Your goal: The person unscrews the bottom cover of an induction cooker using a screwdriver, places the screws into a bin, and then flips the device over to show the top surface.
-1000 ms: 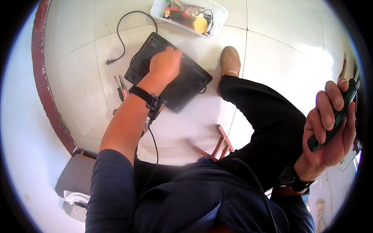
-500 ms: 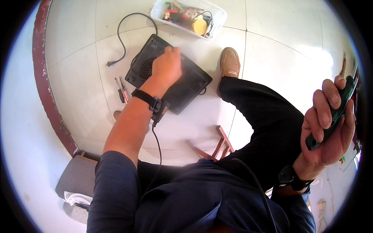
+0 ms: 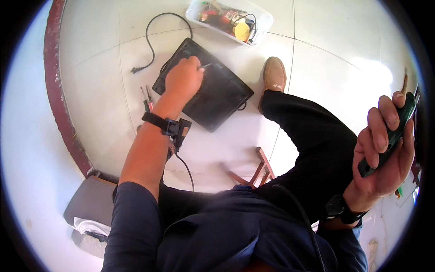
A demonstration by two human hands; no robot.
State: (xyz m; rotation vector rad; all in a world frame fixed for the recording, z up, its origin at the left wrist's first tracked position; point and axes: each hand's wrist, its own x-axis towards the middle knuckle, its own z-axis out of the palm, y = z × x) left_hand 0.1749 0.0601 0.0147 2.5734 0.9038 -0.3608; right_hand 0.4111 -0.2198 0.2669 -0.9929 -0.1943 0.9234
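A flat black appliance [image 3: 215,97] with a power cord lies on the tiled floor. It looks like an induction cooker turned bottom up, with small feet at its corners. Over its left part is my left hand [image 3: 183,79], fingers closed, a small grey metal tip [image 3: 207,66] jutting from them. The rest of that piece is hidden in the grip. At the far right, raised well off the floor, my right hand [image 3: 378,145] is wrapped round a long dark green object [image 3: 385,154] whose kind I cannot make out.
Two screwdrivers, one dark [image 3: 146,103] and one red [image 3: 151,105], lie left of the appliance. Behind it stands a clear plastic box [image 3: 192,16] of tools and parts. The cord [image 3: 147,38] loops to the upper left. A wooden stool [image 3: 260,170] and grey seat [image 3: 90,199] are nearer.
My left hand has shifted left across the appliance and now covers the vent grille; a metal tip shows at its fingers. The whole view has slid slightly. My right hand keeps its grip.
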